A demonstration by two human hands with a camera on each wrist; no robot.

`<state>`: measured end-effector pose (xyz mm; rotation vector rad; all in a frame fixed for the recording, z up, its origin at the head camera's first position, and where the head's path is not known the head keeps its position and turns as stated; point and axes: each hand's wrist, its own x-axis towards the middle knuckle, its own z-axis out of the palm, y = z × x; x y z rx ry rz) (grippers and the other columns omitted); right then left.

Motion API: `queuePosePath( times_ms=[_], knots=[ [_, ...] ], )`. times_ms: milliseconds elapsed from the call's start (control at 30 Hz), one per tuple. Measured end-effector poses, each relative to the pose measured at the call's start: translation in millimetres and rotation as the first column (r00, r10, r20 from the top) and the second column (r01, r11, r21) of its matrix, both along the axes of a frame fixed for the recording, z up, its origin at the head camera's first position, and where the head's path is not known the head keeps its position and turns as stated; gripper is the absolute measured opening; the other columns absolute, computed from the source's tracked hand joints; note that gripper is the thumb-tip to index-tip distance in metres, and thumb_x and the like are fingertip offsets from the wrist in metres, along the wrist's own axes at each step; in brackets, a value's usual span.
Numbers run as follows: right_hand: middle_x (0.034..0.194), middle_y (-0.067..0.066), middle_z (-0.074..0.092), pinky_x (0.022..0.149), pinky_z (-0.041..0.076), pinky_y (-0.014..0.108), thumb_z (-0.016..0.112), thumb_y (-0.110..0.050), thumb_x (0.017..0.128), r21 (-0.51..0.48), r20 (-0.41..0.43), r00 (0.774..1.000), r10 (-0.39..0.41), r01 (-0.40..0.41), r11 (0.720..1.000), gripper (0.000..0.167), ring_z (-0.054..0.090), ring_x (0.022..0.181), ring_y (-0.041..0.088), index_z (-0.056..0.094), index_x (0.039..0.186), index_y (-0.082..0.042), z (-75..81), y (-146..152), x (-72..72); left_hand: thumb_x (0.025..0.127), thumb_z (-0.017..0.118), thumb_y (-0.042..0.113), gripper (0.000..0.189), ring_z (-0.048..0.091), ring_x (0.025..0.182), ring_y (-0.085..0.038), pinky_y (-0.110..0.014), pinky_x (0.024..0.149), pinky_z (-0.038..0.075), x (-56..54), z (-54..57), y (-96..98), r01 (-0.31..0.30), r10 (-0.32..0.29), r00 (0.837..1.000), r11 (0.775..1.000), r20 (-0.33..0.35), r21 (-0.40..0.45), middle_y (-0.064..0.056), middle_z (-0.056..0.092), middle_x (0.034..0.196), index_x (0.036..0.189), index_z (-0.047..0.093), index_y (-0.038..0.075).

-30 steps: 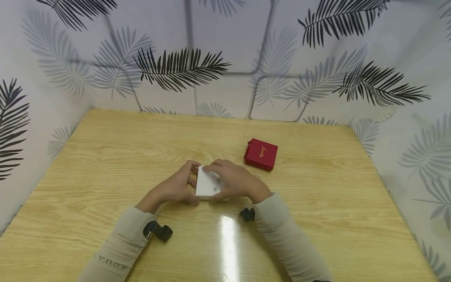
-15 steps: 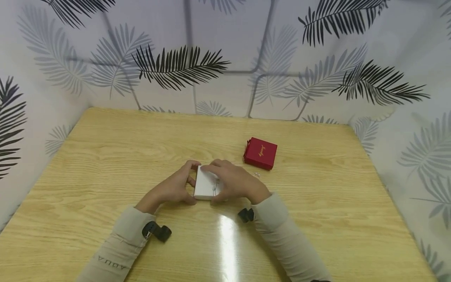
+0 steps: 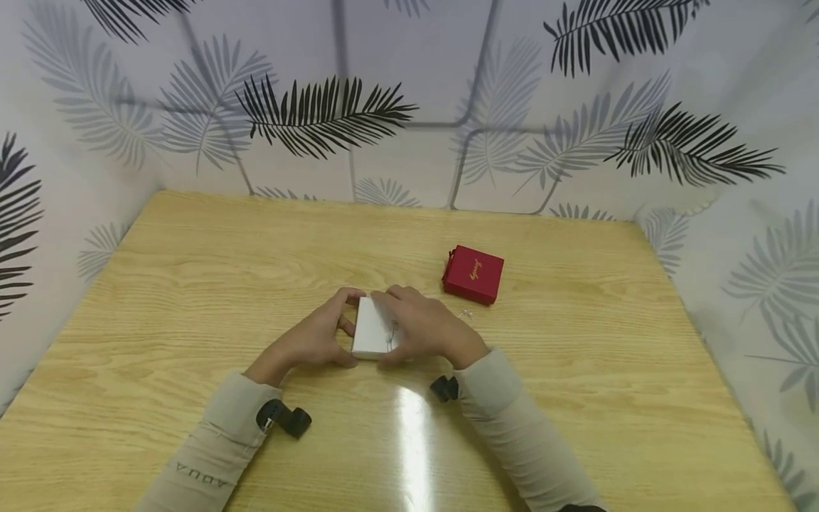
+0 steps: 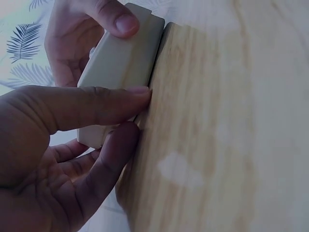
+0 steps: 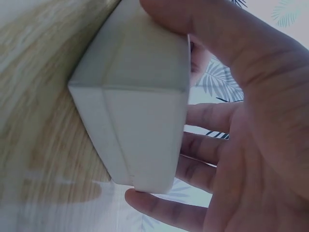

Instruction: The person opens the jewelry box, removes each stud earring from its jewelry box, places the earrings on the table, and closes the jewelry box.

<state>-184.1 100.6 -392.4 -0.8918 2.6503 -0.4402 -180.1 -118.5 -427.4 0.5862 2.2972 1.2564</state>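
Observation:
A small white box lies on the wooden table between my two hands. A seam runs along its side wall in the right wrist view. Something thin and silvery lies on its top, partly hidden by the right hand. My left hand holds the left end, thumb at the near side low by the table and fingers around the far side. My right hand reaches over the right end and grips it, thumb on the near wall and fingers spread along the far side.
A red box with gold lettering and a ribbon at its left edge stands behind the right hand. Small shiny pieces lie on the table in front of it. A leaf-patterned wall covering encloses the back and sides.
Both hands keep their hold on the white box with hardly any movement. The shiny pieces by the right wrist show more fully now. The head view has tilted slightly.

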Motion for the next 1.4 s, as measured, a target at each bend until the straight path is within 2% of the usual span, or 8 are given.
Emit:
queuePosePath(
  times_ms=[333, 600, 967, 1400],
  knots=[
    [0.133, 0.007, 0.054, 0.083, 0.052, 0.036, 0.089, -0.044, 0.071, -0.005, -0.008, 1.0, 0.0, 0.0, 1.0, 0.095, 0.052, 0.11, 0.021, 0.042, 0.147, -0.013, 3.4, 0.2, -1.0, 0.07, 0.084, -0.006, 0.1, 0.063, 0.105, -0.024, -0.032, 0.081, 0.054, -2.3, -0.5, 1.8, -0.008, 0.008, 1.0, 1.0, 0.01, 0.009, -0.017, 0.034, 0.153, 0.15, 0.025, 0.007],
    [0.132, 0.005, 0.055, 0.08, 0.052, 0.035, 0.089, -0.044, 0.069, -0.001, -0.025, 1.0, -0.003, 0.003, 1.0, 0.094, 0.053, 0.111, 0.019, 0.043, 0.146, -0.015, 3.0, 1.0, -1.8, 0.069, 0.085, -0.004, 0.102, 0.063, 0.1, -0.022, -0.031, 0.082, 0.052, -2.5, -0.7, 2.6, -0.02, 0.02, 1.0, 1.0, 0.011, -0.015, -0.017, 0.046, 0.139, 0.151, 0.025, 0.007],
    [0.135, 0.004, 0.054, 0.08, 0.052, 0.034, 0.089, -0.045, 0.069, -0.006, -0.015, 1.0, 0.001, -0.001, 1.0, 0.096, 0.052, 0.11, 0.018, 0.043, 0.147, -0.015, 5.7, 1.1, -0.4, 0.07, 0.085, -0.003, 0.102, 0.062, 0.103, -0.022, -0.031, 0.083, 0.051, -1.7, 0.3, 2.1, -0.021, 0.021, 0.999, 1.0, 0.028, -0.009, -0.015, 0.04, 0.147, 0.151, 0.024, 0.008],
    [0.136, 0.003, 0.054, 0.081, 0.051, 0.036, 0.09, -0.045, 0.068, -0.014, -0.014, 1.0, 0.001, -0.001, 1.0, 0.097, 0.053, 0.111, 0.019, 0.043, 0.148, -0.017, 4.2, 0.1, 0.3, 0.068, 0.086, -0.003, 0.099, 0.059, 0.103, -0.022, -0.031, 0.084, 0.05, 0.8, -2.6, 1.5, -0.025, 0.025, 1.0, 1.0, 0.018, -0.013, -0.014, 0.043, 0.144, 0.149, 0.029, 0.005]
  ],
)
